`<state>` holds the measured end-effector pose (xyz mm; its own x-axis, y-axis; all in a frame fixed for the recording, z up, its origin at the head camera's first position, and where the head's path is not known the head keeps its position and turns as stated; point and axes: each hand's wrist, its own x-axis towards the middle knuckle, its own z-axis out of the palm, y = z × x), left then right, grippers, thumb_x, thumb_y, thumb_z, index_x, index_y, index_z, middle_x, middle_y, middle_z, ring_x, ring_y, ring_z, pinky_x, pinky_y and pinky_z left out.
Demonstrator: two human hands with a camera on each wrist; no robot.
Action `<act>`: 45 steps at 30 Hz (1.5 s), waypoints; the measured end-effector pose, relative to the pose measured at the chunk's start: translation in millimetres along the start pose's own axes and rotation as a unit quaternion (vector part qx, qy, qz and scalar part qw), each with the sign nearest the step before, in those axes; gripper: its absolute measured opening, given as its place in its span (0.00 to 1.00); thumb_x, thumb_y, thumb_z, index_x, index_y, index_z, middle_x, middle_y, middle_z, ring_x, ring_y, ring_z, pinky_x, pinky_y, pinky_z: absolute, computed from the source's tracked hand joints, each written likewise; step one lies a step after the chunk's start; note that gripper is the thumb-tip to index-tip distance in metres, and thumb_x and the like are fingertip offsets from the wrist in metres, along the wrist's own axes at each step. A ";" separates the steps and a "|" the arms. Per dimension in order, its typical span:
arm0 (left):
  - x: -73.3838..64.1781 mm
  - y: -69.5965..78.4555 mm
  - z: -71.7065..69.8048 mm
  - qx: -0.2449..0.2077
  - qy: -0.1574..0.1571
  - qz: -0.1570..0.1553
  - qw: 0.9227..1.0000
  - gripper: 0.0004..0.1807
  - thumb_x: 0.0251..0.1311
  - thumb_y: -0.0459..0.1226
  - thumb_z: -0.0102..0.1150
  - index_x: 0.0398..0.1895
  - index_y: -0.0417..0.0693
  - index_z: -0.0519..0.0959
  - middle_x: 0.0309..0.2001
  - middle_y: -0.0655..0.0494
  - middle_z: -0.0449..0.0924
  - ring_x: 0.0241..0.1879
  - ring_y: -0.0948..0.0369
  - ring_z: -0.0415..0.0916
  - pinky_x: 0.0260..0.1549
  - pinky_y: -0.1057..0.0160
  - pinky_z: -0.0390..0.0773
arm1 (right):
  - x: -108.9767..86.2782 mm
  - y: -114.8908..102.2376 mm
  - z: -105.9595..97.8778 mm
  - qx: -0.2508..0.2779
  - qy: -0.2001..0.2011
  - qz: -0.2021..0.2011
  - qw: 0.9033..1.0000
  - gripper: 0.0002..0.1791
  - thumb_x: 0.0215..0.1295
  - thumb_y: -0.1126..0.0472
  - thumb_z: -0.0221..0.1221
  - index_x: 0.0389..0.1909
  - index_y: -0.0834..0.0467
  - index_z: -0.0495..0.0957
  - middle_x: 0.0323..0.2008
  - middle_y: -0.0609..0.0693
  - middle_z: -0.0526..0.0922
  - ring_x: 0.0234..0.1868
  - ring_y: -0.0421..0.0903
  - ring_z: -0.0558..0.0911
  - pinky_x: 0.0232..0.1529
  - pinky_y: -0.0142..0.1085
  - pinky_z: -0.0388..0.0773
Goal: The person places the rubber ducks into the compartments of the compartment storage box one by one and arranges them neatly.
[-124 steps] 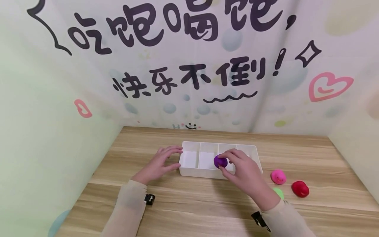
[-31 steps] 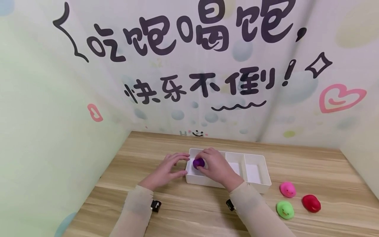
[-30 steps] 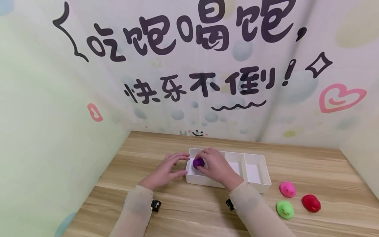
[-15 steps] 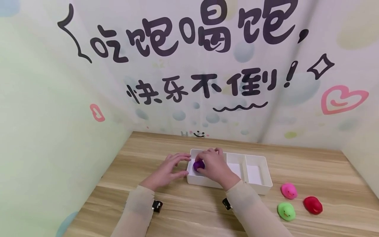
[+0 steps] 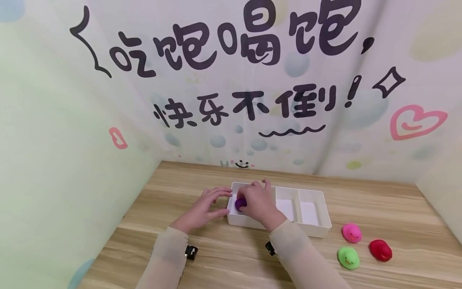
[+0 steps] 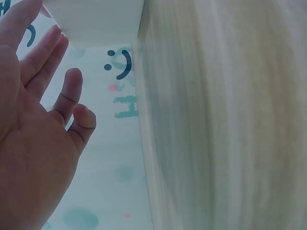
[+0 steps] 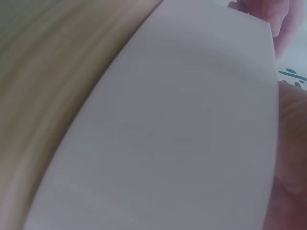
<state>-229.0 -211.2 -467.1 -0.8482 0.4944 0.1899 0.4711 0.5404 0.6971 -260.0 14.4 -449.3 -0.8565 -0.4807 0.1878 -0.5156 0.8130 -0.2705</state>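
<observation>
A white tray [image 5: 317, 230] divided into compartments stands on the table. Inside its leftmost compartment, my right hand [image 5: 260, 204] pinches a purple toy [image 5: 239, 205], partly hidden by the fingers and probably a rubber duck like the others. My left hand [image 5: 197, 212] touches the tray's left end with thumb and fingertips spread apart. In the left wrist view, the left hand [image 6: 38, 139] has its fingers extended to the tray [image 6: 98, 19], the last two slightly bent. The tray's front wall [image 7: 163, 120] fills much of the right wrist view, hiding the toy.
To the right of the tray lie three rubber ducks: a pink duck [image 5: 351, 233], a red duck [image 5: 380, 250] and a green duck [image 5: 348, 258]. A printed cloth wall [image 5: 216, 120] rises behind the wooden table [image 5: 231, 261].
My right hand has carried the purple toy left from the tray's middle to its leftmost compartment and, in the last second, lowered it slightly. The left hand keeps its place at the tray's end.
</observation>
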 end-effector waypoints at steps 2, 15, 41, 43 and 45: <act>-0.1 0.5 0.3 0.001 0.000 0.001 1.000 0.29 0.67 0.44 0.67 0.70 0.52 0.74 0.76 0.59 0.67 0.66 0.55 0.64 0.61 0.46 0.74 | -1.0 -0.9 -0.9 -0.004 -0.001 0.000 1.000 0.12 0.52 0.57 0.79 0.35 0.47 0.86 0.37 0.42 0.89 0.45 0.49 0.77 0.70 0.70 0.51; -3.5 -3.8 -1.6 0.003 0.002 -0.018 1.000 0.29 0.67 0.44 0.67 0.71 0.57 0.73 0.76 0.62 0.67 0.67 0.52 0.64 0.61 0.46 0.73 | -5.3 -5.1 2.4 0.027 0.046 -0.016 0.998 0.07 0.63 0.54 0.72 0.41 0.46 0.87 0.48 0.45 0.88 0.55 0.53 0.81 0.71 0.68 0.51; -0.5 0.4 1.3 0.013 -0.004 -0.022 1.000 0.29 0.67 0.44 0.67 0.70 0.53 0.73 0.76 0.62 0.67 0.67 0.54 0.64 0.62 0.47 0.74 | -46.0 15.5 -16.7 0.061 0.187 -0.032 0.980 0.10 0.60 0.63 0.72 0.41 0.49 0.86 0.47 0.46 0.85 0.54 0.49 0.82 0.67 0.60 0.58; 0.2 0.9 1.2 0.011 -0.004 -0.023 1.000 0.29 0.67 0.44 0.67 0.70 0.52 0.74 0.76 0.63 0.67 0.68 0.54 0.63 0.63 0.47 0.73 | -49.0 21.0 -16.5 0.060 0.197 -0.037 0.978 0.10 0.59 0.64 0.72 0.40 0.49 0.86 0.46 0.46 0.85 0.54 0.49 0.82 0.66 0.59 0.59; 0.6 1.3 1.6 0.011 -0.003 -0.023 1.000 0.29 0.67 0.44 0.68 0.70 0.52 0.74 0.76 0.62 0.67 0.68 0.54 0.63 0.63 0.47 0.73 | -52.8 26.8 -16.3 0.059 0.213 -0.045 0.974 0.11 0.58 0.65 0.72 0.39 0.50 0.86 0.45 0.46 0.85 0.53 0.49 0.82 0.64 0.59 0.60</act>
<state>-228.5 -209.1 -467.2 -0.8675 0.4728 0.1546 0.4373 0.5766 0.6901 -228.3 67.0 -451.1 -0.7343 -0.3479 0.5829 -0.6084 0.7182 -0.3377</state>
